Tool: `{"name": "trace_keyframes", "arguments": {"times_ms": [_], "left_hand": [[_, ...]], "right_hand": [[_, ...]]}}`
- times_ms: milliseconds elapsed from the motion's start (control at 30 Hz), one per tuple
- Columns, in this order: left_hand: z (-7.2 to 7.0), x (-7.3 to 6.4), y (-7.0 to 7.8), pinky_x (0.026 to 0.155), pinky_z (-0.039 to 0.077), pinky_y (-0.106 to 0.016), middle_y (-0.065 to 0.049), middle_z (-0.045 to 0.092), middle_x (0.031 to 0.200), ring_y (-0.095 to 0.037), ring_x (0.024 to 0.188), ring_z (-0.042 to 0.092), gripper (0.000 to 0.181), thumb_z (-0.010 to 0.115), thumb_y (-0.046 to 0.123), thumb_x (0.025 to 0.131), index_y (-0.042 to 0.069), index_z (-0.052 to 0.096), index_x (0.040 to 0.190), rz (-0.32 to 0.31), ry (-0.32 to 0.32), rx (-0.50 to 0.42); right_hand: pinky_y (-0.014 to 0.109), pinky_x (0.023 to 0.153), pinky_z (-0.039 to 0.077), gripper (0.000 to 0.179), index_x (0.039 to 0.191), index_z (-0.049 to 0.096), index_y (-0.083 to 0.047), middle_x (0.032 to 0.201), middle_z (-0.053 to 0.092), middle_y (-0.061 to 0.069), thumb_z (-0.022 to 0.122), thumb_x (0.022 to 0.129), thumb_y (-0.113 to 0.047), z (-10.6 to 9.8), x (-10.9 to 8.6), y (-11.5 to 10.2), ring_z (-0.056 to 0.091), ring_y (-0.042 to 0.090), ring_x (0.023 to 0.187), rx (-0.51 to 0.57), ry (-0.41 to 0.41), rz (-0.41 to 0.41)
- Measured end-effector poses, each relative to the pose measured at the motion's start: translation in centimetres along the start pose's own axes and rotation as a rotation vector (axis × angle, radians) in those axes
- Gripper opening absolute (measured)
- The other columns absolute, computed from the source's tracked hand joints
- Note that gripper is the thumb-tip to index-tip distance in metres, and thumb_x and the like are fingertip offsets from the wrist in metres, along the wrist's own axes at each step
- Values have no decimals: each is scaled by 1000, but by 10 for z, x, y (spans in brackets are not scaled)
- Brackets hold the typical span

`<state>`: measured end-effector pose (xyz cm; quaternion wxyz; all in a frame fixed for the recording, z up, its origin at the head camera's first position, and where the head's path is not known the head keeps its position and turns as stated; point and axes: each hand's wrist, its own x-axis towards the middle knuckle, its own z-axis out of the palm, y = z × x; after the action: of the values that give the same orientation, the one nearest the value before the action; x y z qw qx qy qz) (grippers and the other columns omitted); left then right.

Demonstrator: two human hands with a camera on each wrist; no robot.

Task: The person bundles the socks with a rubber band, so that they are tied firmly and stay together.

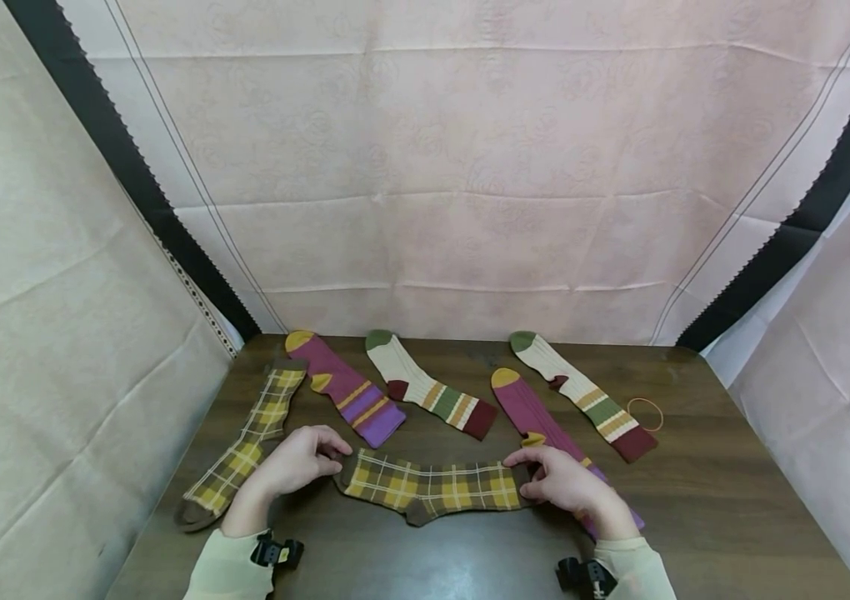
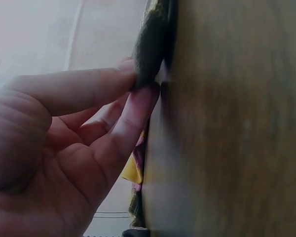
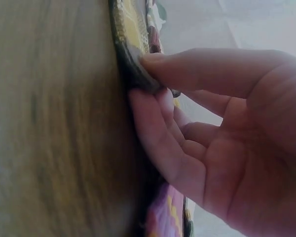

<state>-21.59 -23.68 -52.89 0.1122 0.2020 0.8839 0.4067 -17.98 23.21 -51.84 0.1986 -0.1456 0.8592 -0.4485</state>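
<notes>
A yellow-and-brown plaid sock lies stretched sideways between both hands, low over the table. My left hand pinches its dark toe end between thumb and fingers; the left wrist view shows that dark end in the grip. At the other end, my right hand pinches the dark cuff, seen also as a dark edge in the right wrist view. A second plaid sock lies slanted left of my left hand. Beneath my right forearm runs a purple sock, partly covered.
Another purple sock lies at the back left. Two cream striped socks, one in the middle and one further right, lie behind the hands. A thin tan ring rests on the wooden table. Pale cloth walls enclose it.
</notes>
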Motion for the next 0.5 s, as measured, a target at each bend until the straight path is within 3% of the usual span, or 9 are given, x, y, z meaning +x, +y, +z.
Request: {"name": "trace_keyframes", "arguments": {"times_ms": [500], "left_hand": [[2,-1,3,80,55,-32,-5,71,110,-20,96,65,24,77,-6,91,6,79,112,-33,22,-10]], "right_hand": [[27,52,40,43,133,71,-4,71,54,0,75,91,5,1,1,1,45,14,58,-48,8,-14]]}}
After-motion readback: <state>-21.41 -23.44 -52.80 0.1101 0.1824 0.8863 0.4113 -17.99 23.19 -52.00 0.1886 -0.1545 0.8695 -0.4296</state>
